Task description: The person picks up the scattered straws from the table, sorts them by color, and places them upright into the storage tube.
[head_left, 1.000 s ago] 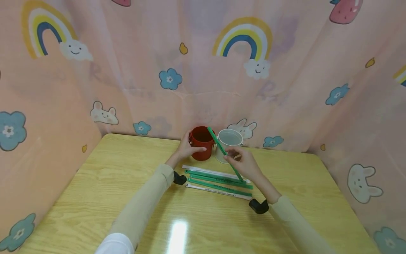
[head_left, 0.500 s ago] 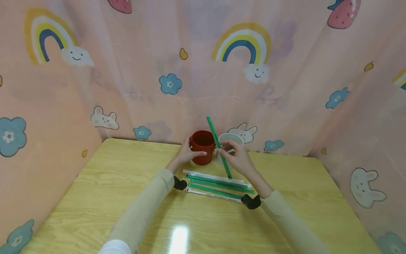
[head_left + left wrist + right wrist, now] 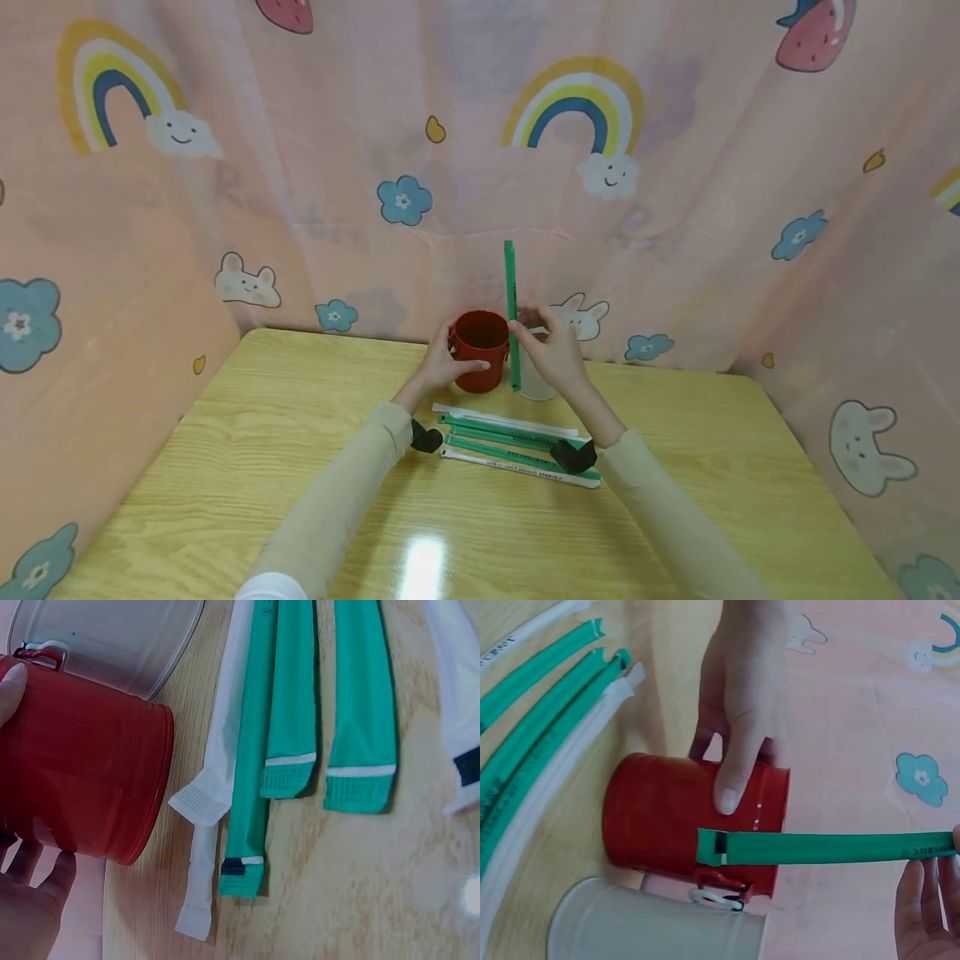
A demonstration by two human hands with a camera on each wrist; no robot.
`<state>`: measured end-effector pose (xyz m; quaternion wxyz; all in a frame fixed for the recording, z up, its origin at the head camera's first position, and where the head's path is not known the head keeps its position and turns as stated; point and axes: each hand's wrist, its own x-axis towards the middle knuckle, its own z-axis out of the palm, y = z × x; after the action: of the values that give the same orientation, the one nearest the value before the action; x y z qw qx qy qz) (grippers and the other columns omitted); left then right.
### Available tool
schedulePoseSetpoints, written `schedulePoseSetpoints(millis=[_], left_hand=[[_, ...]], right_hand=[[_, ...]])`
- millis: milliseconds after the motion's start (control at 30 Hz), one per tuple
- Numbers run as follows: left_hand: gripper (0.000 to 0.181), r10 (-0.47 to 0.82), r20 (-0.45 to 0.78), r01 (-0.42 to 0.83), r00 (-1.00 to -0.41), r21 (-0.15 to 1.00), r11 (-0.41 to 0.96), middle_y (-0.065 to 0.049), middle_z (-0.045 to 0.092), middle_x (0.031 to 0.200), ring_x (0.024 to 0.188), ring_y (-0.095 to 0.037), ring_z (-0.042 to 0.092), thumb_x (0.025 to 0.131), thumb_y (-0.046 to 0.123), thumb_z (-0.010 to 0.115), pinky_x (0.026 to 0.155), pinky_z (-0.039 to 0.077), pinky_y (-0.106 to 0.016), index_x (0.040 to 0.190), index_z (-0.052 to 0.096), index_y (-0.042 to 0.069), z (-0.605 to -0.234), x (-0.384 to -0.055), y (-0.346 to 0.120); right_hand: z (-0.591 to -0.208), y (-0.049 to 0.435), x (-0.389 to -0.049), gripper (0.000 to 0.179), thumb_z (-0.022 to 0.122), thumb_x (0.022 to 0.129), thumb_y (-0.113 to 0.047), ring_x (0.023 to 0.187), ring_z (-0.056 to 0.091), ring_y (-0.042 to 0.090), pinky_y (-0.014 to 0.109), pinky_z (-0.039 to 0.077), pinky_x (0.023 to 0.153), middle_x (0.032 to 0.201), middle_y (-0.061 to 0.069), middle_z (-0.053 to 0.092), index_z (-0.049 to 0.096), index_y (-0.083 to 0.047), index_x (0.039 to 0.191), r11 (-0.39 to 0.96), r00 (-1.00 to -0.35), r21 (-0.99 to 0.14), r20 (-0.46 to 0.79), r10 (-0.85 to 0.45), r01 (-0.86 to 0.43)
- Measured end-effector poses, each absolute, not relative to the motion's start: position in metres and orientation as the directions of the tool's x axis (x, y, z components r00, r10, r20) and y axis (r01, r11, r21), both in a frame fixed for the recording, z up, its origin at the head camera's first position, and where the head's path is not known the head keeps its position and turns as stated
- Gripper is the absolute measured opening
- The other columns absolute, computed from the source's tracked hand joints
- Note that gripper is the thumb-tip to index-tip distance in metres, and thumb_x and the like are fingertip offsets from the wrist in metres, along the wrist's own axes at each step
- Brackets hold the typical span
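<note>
My left hand [image 3: 437, 363] grips a small red bucket [image 3: 491, 350] at the back of the table, thumb across its near side. In the left wrist view its fingertips press the red wall. Right beside it stands a white bucket [image 3: 536, 385], partly behind my right hand [image 3: 553, 354]. Between thumb and fingers the right hand pinches a green paper-wrapped straw [image 3: 511, 279], held nearly upright above the table. In the right wrist view the straw's lower end [image 3: 712, 847] overlaps the red bucket's side. Small handle loops show where the two buckets meet.
In front of the buckets lie several wrapped straws, green [image 3: 361, 705] and white [image 3: 517, 466], roughly side by side. A black wrist camera [image 3: 573, 457] hangs over their right ends. Behind the wooden table [image 3: 300, 400] hangs a pink patterned curtain [image 3: 480, 192].
My right hand has moved up and left toward the red bucket, lifting the green straw from a slant over the other straws to nearly upright. The left hand keeps its hold on the red bucket.
</note>
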<state>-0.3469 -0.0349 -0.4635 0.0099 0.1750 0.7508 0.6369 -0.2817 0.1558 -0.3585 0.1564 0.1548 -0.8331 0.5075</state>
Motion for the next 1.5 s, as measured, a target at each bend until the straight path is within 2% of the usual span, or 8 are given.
schedulePoseSetpoints(millis=[133, 267, 367, 633, 1067, 1267, 1367, 1500], left_hand=[[0.079, 0.275, 0.211, 0.251, -0.938, 0.961, 0.117, -0.011, 0.043, 0.142, 0.131, -0.029, 0.042, 0.078, 0.007, 0.078, 0.112, 0.035, -0.049, 0.142, 0.031, 0.009, -0.465, -0.347, -0.035], [0.081, 0.269, 0.207, 0.245, -0.941, 0.963, 0.115, -0.009, 0.043, 0.142, 0.132, -0.028, 0.042, 0.078, 0.008, 0.079, 0.112, 0.035, -0.049, 0.142, 0.031, 0.01, -0.465, -0.347, -0.034], [0.082, 0.27, 0.204, 0.244, -0.941, 0.962, 0.123, -0.009, 0.042, 0.142, 0.133, -0.028, 0.041, 0.078, 0.009, 0.08, 0.112, 0.034, -0.049, 0.143, 0.03, 0.01, -0.462, -0.347, -0.033], [0.082, 0.269, 0.207, 0.246, -0.941, 0.961, 0.123, -0.009, 0.042, 0.143, 0.132, -0.028, 0.042, 0.078, 0.008, 0.079, 0.111, 0.036, -0.047, 0.143, 0.029, 0.01, -0.452, -0.352, -0.031], [0.082, 0.294, 0.211, 0.256, -0.932, 0.958, 0.125, -0.012, 0.04, 0.143, 0.132, -0.03, 0.041, 0.078, 0.007, 0.078, 0.112, 0.034, -0.049, 0.143, 0.029, 0.007, -0.453, -0.353, -0.028], [0.082, 0.332, 0.183, 0.226, -0.925, 0.969, 0.097, -0.019, 0.037, 0.145, 0.134, -0.036, 0.039, 0.08, 0.004, 0.076, 0.112, 0.035, -0.05, 0.145, 0.026, 0.0, -0.434, -0.337, -0.031], [0.083, 0.317, 0.179, 0.22, -0.931, 0.97, 0.099, -0.016, 0.038, 0.146, 0.133, -0.033, 0.04, 0.08, 0.004, 0.076, 0.111, 0.037, -0.048, 0.146, 0.025, 0.003, -0.44, -0.339, -0.033], [0.082, 0.281, 0.186, 0.225, -0.941, 0.968, 0.112, -0.012, 0.039, 0.144, 0.132, -0.03, 0.042, 0.08, 0.005, 0.077, 0.11, 0.038, -0.047, 0.145, 0.027, 0.007, -0.457, -0.346, -0.035]], right_hand=[[-0.342, 0.146, -0.274, 0.031, 0.06, 0.094, -0.008, 0.098, 0.061, 0.029, 0.04, 0.055, 0.084, 0.105, 0.024, 0.064, 0.058, 0.006, 0.121, 0.402, -0.901, -0.816, 0.431, -0.056, -0.415], [-0.323, 0.139, -0.265, 0.027, 0.061, 0.092, -0.004, 0.089, 0.059, 0.012, 0.018, 0.052, 0.079, 0.101, 0.026, 0.063, 0.06, 0.01, 0.116, 0.355, -0.872, -0.817, 0.489, 0.008, -0.455], [-0.317, 0.136, -0.266, 0.026, 0.062, 0.092, -0.003, 0.086, 0.056, 0.004, 0.012, 0.049, 0.076, 0.099, 0.027, 0.062, 0.06, 0.012, 0.113, 0.315, -0.832, -0.8, 0.552, 0.055, -0.51], [-0.313, 0.132, -0.278, 0.026, 0.06, 0.092, -0.002, 0.089, 0.056, 0.005, 0.016, 0.05, 0.079, 0.101, 0.029, 0.061, 0.059, 0.013, 0.113, 0.262, -0.78, -0.777, 0.615, 0.117, -0.573], [-0.337, 0.136, -0.293, 0.023, 0.06, 0.092, -0.001, 0.095, 0.064, 0.038, 0.01, 0.048, 0.075, 0.102, 0.03, 0.065, 0.06, 0.013, 0.11, 0.349, -0.833, -0.802, 0.545, 0.093, -0.485], [-0.351, 0.138, -0.3, 0.03, 0.062, 0.092, -0.004, 0.096, 0.064, 0.038, 0.007, 0.045, 0.07, 0.105, 0.029, 0.066, 0.056, 0.01, 0.118, 0.355, -0.875, -0.84, 0.472, 0.107, -0.41], [-0.368, 0.139, -0.312, 0.031, 0.063, 0.092, -0.008, 0.096, 0.064, 0.035, 0.007, 0.046, 0.069, 0.106, 0.026, 0.067, 0.055, 0.007, 0.118, 0.347, -0.892, -0.859, 0.438, 0.115, -0.377], [-0.387, 0.138, -0.323, 0.027, 0.064, 0.092, -0.015, 0.095, 0.064, 0.029, 0.016, 0.049, 0.073, 0.104, 0.02, 0.068, 0.057, 0.002, 0.112, 0.37, -0.913, -0.872, 0.389, 0.123, -0.321]])
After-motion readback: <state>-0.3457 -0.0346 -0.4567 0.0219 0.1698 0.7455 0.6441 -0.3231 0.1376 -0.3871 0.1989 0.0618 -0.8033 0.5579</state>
